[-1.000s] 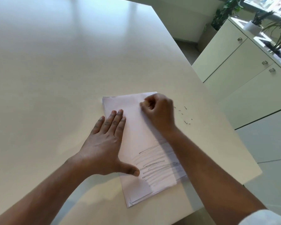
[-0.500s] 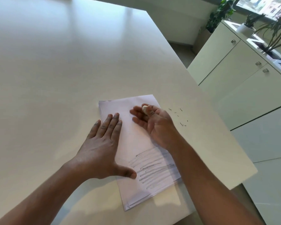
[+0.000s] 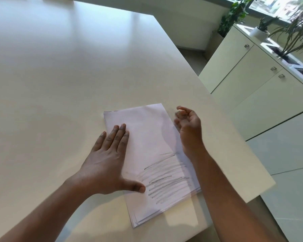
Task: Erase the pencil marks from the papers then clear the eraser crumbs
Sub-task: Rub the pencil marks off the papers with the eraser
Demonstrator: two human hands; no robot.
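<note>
A stack of white papers (image 3: 147, 137) lies on the white table (image 3: 59, 75) near its right edge. Grey pencil strokes (image 3: 166, 179) cover the lower half of the top sheet; its upper half is blank. My left hand (image 3: 107, 161) lies flat on the stack's left side, fingers straight and thumb spread. My right hand (image 3: 187, 126) hovers over the stack's upper right edge, blurred, and pinches a small pale eraser (image 3: 179, 113) between thumb and fingers. Any crumbs on the table beside it are hidden by the hand or lost in blur.
The table's right edge (image 3: 234, 133) runs close past my right hand, with floor below. White cabinets (image 3: 252, 81) with small knobs stand to the right, and potted plants (image 3: 259, 30) sit on top of them.
My right hand lifted off the upper part of the sheet and swung right, past the paper's edge, with the eraser in its fingers. My left hand stayed flat on the stack.
</note>
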